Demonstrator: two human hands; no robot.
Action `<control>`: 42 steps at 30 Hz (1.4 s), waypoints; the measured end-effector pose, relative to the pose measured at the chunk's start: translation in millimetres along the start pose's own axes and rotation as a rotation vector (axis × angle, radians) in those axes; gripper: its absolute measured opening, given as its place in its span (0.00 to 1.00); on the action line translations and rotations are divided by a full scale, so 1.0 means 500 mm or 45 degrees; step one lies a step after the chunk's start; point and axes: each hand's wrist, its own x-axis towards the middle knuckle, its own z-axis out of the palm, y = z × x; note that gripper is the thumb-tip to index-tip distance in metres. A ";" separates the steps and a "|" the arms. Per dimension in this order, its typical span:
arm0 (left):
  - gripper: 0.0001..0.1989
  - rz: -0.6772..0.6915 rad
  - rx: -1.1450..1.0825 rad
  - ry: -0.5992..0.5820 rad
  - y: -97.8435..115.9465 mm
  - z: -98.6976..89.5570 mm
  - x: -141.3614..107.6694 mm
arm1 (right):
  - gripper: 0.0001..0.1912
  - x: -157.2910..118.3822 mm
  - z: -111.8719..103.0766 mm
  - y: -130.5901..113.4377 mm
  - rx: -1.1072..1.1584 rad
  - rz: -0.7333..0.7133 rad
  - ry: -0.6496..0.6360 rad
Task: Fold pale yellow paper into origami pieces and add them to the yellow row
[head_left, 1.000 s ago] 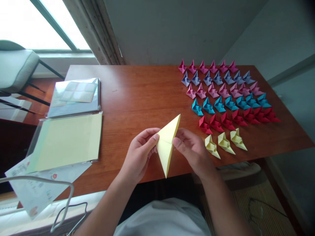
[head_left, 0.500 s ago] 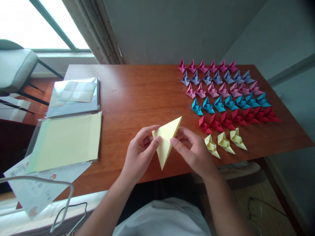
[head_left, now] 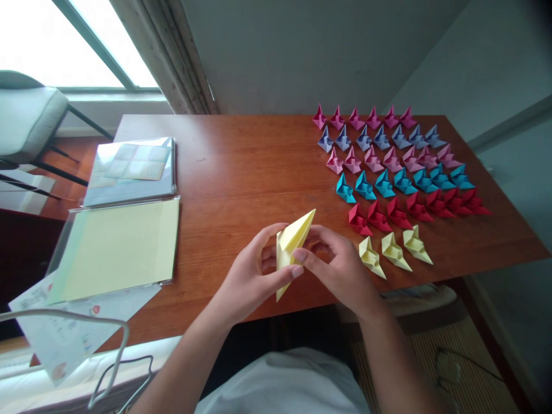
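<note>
A pale yellow folded origami paper (head_left: 295,234) is held above the table's front part, its one point aimed up and to the right. My left hand (head_left: 254,270) grips it from the left, thumb lying across its lower front and fingers behind. From the right, my right hand (head_left: 334,261) pinches its edge, with the thumb tip close to the left thumb. Both hands' fingertips behind the paper are partly hidden. Just right of my right hand stand three finished-looking yellow origami pieces (head_left: 393,251) in a row.
Rows of red (head_left: 397,213), blue (head_left: 405,181), pink (head_left: 391,158), purple (head_left: 382,138) and magenta origami pieces (head_left: 373,118) cover the table's right side. At left lie a yellow paper pack (head_left: 125,247), another paper pack (head_left: 129,172), a printed sheet (head_left: 81,330) and a white cable (head_left: 123,351).
The yellow paper has turned and looks narrower, with a folded edge facing me. My left thumb has slid right and down across its front.
</note>
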 end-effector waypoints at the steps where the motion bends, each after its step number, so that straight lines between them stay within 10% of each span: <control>1: 0.31 0.000 -0.033 -0.015 0.000 0.000 0.000 | 0.10 0.000 0.000 0.001 -0.010 -0.003 0.002; 25: 0.23 0.119 0.155 0.070 -0.001 -0.006 -0.010 | 0.12 -0.006 0.024 0.014 -0.320 -0.087 0.151; 37: 0.17 0.335 0.607 0.468 -0.018 0.003 0.014 | 0.16 -0.008 0.056 0.000 -0.613 -0.398 0.217; 42: 0.15 0.392 0.376 0.660 -0.034 0.013 0.033 | 0.22 -0.016 0.084 0.012 -0.793 -0.578 0.307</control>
